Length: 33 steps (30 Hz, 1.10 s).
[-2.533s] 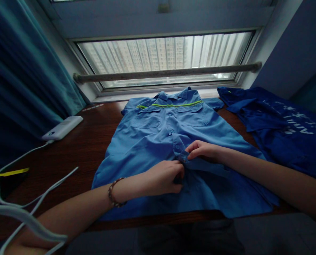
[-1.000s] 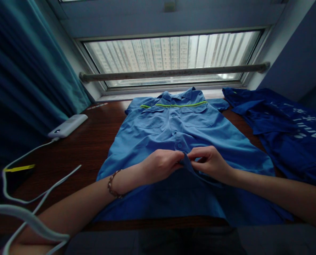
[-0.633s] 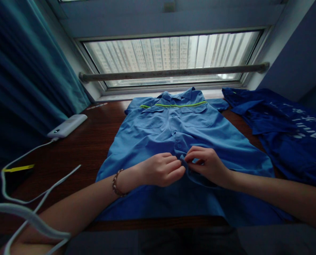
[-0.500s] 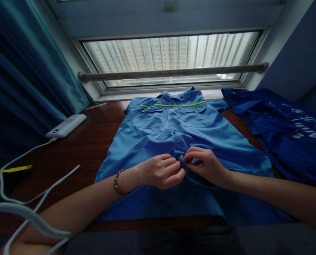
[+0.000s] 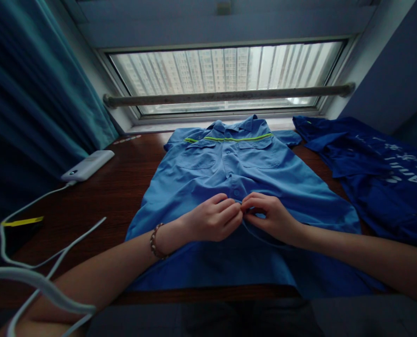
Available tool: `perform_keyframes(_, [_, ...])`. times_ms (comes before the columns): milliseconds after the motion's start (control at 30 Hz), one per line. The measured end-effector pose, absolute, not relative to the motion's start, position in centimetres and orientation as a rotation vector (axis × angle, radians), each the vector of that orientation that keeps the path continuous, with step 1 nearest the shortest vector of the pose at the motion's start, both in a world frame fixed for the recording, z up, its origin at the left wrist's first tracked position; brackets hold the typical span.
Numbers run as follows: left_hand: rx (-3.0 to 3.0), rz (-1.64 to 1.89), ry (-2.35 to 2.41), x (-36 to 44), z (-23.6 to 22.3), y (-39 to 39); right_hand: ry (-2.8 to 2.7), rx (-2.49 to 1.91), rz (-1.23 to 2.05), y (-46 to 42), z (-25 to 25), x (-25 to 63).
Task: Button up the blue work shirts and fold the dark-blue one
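A light blue short-sleeved work shirt [image 5: 197, 180] lies face up on the table, collar toward the window, with a yellow-green stripe across the chest. My left hand [image 5: 215, 217], a braided bracelet at its wrist, is closed on the shirt's front opening. Close against it, my right hand [image 5: 267, 215] pinches the edge of the same opening between thumb and fingers. The fingertips of both hands meet below a visible button [image 5: 236, 192]. Whatever button or hole lies between them is hidden by the fingers.
On the dark wooden table [image 5: 124, 187], a white power bank [image 5: 89, 166] with a white cable [image 5: 36, 201] sits at the left. A darker blue garment with white lettering [image 5: 380, 164] lies at the right. A metal bar [image 5: 229, 97] crosses the window behind.
My left hand has shifted slightly up, its fingers now touching the right hand's fingertips. The bit of shirt edge seen between the hands before is now mostly covered.
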<state>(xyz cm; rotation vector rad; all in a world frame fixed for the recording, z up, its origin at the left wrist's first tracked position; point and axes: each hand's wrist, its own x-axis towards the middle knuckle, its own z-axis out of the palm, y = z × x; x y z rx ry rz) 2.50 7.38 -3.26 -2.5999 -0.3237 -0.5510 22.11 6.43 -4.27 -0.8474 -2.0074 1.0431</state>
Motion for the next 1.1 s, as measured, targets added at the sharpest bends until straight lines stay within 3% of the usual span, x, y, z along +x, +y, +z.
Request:
perform_keyframes(267, [-2.598, -0.466, -0.354, 2.0, -3.6, 7.5, -1.722, -0.93, 1.428, 6.9, -4.4, 22.1])
perform_keyframes(833, [-2.528, -0.544, -0.21, 1.6, -3.3, 7.2, -1.697, -0.895, 1.526, 6.7, -4.2, 21.9])
perform_keyframes(933, [-2.543, -0.562, -0.226, 1.6, -3.3, 7.2, -1.793, -0.906, 1.38, 6.2, -4.3, 21.9])
perform_keyframes(1100, [-2.544, -0.581, -0.254, 1.9, -3.3, 6.9, -2.039, -0.864, 0.853, 5.6, -4.7, 22.1])
